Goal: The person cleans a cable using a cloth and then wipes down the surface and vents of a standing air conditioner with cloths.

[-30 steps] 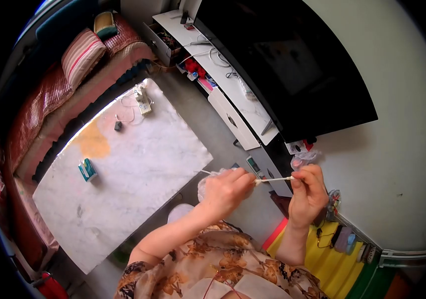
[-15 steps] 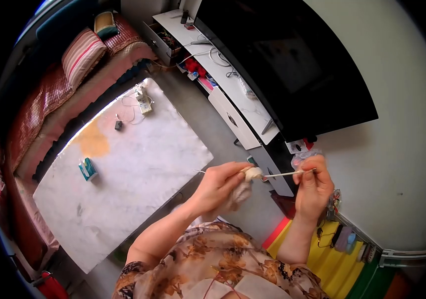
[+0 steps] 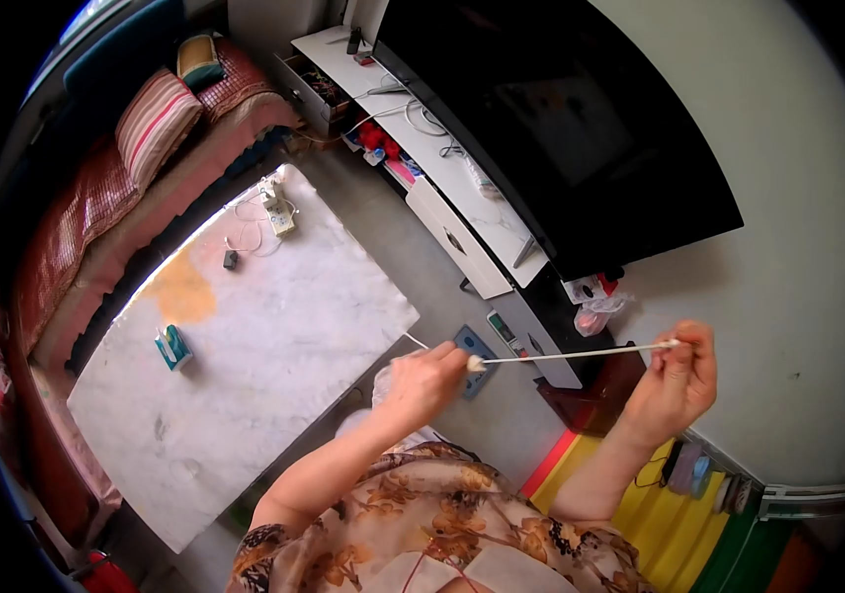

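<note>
A thin white cord [image 3: 576,355] runs in a straight, taut line between my hands, above the floor beside the table. My right hand [image 3: 675,395] pinches its far end between thumb and fingertips. My left hand [image 3: 425,381] is closed round bunched off-white cloth [image 3: 476,365], and the cord comes out of this bunch. A short white end of something thin sticks out behind the left hand, toward the table. More pale cloth hangs below the left wrist, mostly hidden by the hand and arm.
A white-topped table [image 3: 274,395] stands to the left, bearing a tissue pack [image 3: 173,348], a black charger [image 3: 231,259] and a power strip [image 3: 277,212]. Ahead are a TV cabinet [image 3: 462,237] and a large television [image 3: 581,128]. A blue scale-like panel [image 3: 476,341] lies on the floor.
My right hand has moved right and away from the left, so a longer length of cord shows. My left hand has shifted slightly left, and the cloth below it hangs differently.
</note>
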Tool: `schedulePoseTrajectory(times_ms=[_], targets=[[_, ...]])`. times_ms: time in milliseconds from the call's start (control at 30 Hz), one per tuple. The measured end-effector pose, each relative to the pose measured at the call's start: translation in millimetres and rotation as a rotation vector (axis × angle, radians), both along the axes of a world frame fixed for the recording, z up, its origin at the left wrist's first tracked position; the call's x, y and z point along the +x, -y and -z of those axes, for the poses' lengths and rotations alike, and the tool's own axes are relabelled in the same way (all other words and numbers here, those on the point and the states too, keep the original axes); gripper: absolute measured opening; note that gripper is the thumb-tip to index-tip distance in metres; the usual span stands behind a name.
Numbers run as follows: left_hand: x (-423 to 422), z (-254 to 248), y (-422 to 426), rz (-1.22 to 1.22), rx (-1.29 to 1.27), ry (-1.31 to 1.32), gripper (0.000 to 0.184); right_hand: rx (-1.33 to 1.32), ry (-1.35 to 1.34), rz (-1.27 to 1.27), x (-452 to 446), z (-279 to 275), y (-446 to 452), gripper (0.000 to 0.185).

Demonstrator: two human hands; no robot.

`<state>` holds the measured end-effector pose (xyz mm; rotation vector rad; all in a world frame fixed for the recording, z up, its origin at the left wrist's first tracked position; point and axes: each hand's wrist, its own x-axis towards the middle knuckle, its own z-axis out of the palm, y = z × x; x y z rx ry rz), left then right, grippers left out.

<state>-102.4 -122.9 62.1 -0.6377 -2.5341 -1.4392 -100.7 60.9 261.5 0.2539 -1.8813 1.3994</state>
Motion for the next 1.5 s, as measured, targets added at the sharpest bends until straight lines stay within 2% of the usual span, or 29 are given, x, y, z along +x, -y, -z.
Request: schedulePoseTrajectory(times_ms=[100, 133, 167, 233, 300, 367, 433, 467, 500, 567, 633, 700, 800, 900, 1000, 1100, 1167, 1233, 1300, 1367, 1500], targets=[[5.5, 22.6, 11.1, -0.069, -0.026, -0.015, 0.008, 0.006, 0.047, -0.039, 1.9, 7.6, -9.9, 0.013], [2.7, 27.5, 15.6, -0.078, -0.046, 0.003, 0.008, -0.098, 0.039, 0.033, 3.8, 5.0, -12.8, 0.013], [2.0, 32.1, 21.7, -0.083, -0.07, 0.016, 0.008, -0.161, 0.002, -0.017, 4.9, 2.4, -30.3, 0.015], [2.5, 38.2, 34.9, -0.082, -0.117, 0.08, 0.007, -0.132, -0.008, 0.047, 2.4, -5.2, -40.6, 0.016], [6.7, 40.6, 42.6, -0.075, -0.126, 0.161, 0.007, -0.216, 0.023, 0.014, -3.7, 0.3, -49.7, 0.021], [8.2, 42.5, 46.7, 0.086, 0.217, 0.45, 0.005, -0.349, 0.114, -0.107, -17.4, 9.8, -56.1, 0.03], [2.9, 41.5, 50.4, 0.258, 0.559, 0.719, 0.012, -0.537, 0.239, -0.286, -33.3, 20.0, -61.9, 0.041], [-0.5, 37.6, 51.4, 0.422, 0.66, 0.83, 0.019, -0.634, 0.348, -0.38, -41.7, 31.3, -60.0, 0.049], [-2.4, 32.9, 51.1, 0.505, 0.699, 0.865, 0.019, -0.725, 0.461, -0.475, -47.0, 46.9, -55.2, 0.058], [-6.8, 20.7, 51.5, 0.668, 0.781, 0.928, 0.021, -0.786, 0.711, -0.523, -44.2, 87.1, -34.0, 0.061], [-12.0, 10.5, 52.3, 0.739, 0.806, 0.963, 0.022, -0.552, 0.897, -0.621, -29.3, 118.5, -4.0, 0.057], [-15.3, 7.4, 52.1, 0.785, 0.814, 0.971, 0.023, -0.544, 1.065, -0.709, -16.6, 131.9, 22.5, 0.041], [-14.1, -1.0, 49.6, 0.76, 0.853, 1.0, 0.021, -0.541, 0.963, -0.696, -13.9, 142.3, 37.0, 0.034], [-18.5, -1.5, 43.3, 0.771, 0.844, 0.94, 0.024, -0.649, 0.884, -0.651, -16.3, 143.7, 48.2, 0.028], [-19.7, -17.0, 38.2, 0.623, 0.828, 0.89, 0.025, -0.738, 0.792, -0.47, -21.3, 144.3, 49.4, 0.025], [-12.4, 2.8, 41.4, 0.601, 0.595, 0.915, 0.023, -0.959, 0.602, -0.449, -51.1, 135.2, 16.9, 0.022], [-1.9, 15.5, 46.9, 0.59, 0.537, 0.884, 0.018, -1.233, 0.522, -0.363, -69.1, 115.4, -12.2, 0.021], [6.6, 24.6, 55.6, 0.554, 0.421, 0.827, 0.016, -1.214, 0.447, -0.317, -82.8, 107.0, -42.6, 0.02], [13.5, 35.1, 67.6, 0.478, 0.24, 0.711, 0.013, -1.2, 0.334, -0.42, -92.0, 98.5, -80.4, 0.022], [19.7, 45.2, 85.8, 0.435, 0.063, 0.667, 0.013, -1.169, 0.222, -0.297, -99.2, 77.3, -124.2, 0.022], [36.6, 82.7, 112.7, 0.326, -0.019, 0.548, 0.011, -1.123, 0.136, -0.189, -97.6, 42.1, -162.0, 0.023]])
